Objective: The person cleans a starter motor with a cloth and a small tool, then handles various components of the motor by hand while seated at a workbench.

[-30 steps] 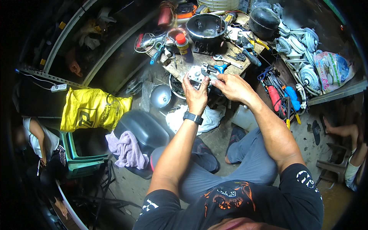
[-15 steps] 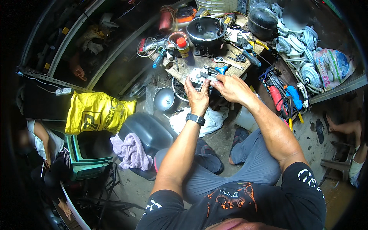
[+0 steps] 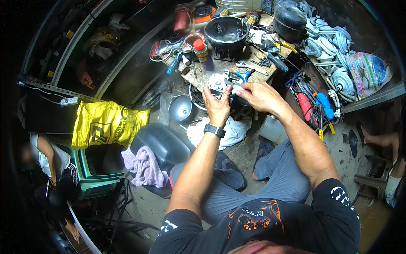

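Observation:
My left hand (image 3: 217,105) grips a silvery metal part (image 3: 216,81) with holes in its face, at the front edge of the cluttered wooden bench. My right hand (image 3: 264,98) pinches a flat grey metal tool (image 3: 234,86) against that part's right side. Just beyond them lie a blue three-armed wrench (image 3: 244,75) and an adjustable wrench (image 3: 258,69). A can with a red cap (image 3: 202,56) stands behind my left hand, and a black pot-like housing (image 3: 225,31) sits further back.
A metal bowl (image 3: 181,110), white cloth (image 3: 232,133) and dark plastic tub (image 3: 156,144) lie below. At left are a yellow sack (image 3: 105,122) and a seated person (image 3: 55,161); at right a tool tray (image 3: 313,106), white coiled parts (image 3: 327,46) and another person's leg (image 3: 385,139).
My right hand and the flat tool have shifted slightly to the right along the metal part. The whole view has shifted a little since a second ago; both grips remain.

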The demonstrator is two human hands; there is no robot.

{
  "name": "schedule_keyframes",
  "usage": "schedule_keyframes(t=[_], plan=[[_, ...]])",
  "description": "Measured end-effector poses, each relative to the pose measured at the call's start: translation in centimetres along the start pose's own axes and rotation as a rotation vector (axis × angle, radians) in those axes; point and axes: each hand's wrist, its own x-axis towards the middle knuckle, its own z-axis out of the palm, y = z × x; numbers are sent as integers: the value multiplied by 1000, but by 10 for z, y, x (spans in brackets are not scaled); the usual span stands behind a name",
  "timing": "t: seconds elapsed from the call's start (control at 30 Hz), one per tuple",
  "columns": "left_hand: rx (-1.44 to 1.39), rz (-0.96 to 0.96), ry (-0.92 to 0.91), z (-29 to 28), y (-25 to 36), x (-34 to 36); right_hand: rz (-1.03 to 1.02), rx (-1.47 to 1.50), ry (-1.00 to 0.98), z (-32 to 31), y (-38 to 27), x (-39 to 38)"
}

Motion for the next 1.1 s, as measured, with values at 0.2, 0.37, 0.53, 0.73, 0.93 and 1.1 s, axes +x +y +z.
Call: schedule_keyframes(t=[0.2,0.37,0.53,0.73,0.93,1.1], plan=[[-7,-3,14,1,1,0,-15,-19,5,-1,3,3],[-19,15,8,1,-1,0,-2,-3,-8,-3,5,4],[-13,27,17,3,-3,1,11,23,1,-1,5,5],[-7,26,17,1,1,-1,35,12,-48,-7,-1,5],[-13,22,17,3,0,0,2,-67,-40,-4,1,5],[-11,16,31,0,1,-2,-108,-46,-71,-7,-3,-1]])
